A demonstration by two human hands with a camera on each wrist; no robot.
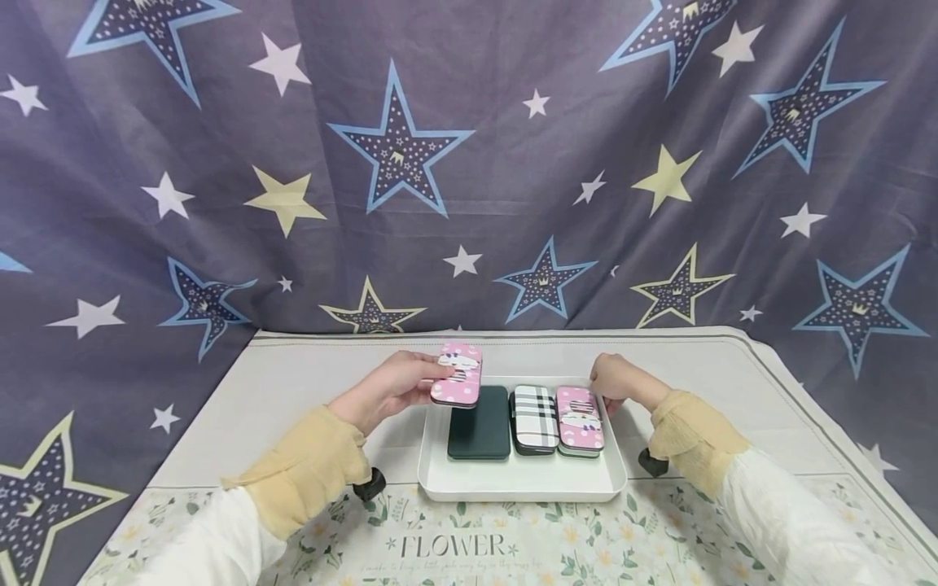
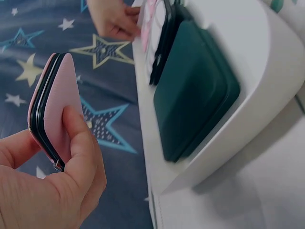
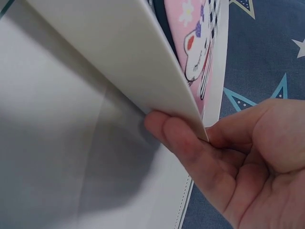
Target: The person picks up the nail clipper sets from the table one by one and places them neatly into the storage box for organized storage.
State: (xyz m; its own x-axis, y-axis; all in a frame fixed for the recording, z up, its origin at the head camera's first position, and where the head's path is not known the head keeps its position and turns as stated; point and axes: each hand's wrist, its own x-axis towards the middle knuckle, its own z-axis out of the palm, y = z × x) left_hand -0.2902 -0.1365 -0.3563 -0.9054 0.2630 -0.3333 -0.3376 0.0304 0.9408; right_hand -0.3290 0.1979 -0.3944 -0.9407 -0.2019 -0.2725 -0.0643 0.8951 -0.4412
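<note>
My left hand [image 1: 399, 382] grips a small flat pink case [image 1: 459, 374] with a cartoon print, held above the white tray's back left. In the left wrist view the pink case [image 2: 57, 105] shows dark edges and a small metal clasp. Fingers and thumb of my right hand [image 1: 623, 380] pinch the right wall of the white tray [image 1: 523, 494], near its back corner; the right wrist view shows the tray wall [image 3: 128, 62] between them. Inside the tray lie a dark green case [image 1: 479, 427], a black-and-white plaid case [image 1: 536, 417] and another pink cartoon case [image 1: 580, 417], side by side.
The tray stands on a pale tablecloth [image 1: 315, 366] with a floral band in front, printed "FLOWER" [image 1: 453, 545]. A dark star-patterned curtain [image 1: 498, 203] hangs behind the table and along both sides.
</note>
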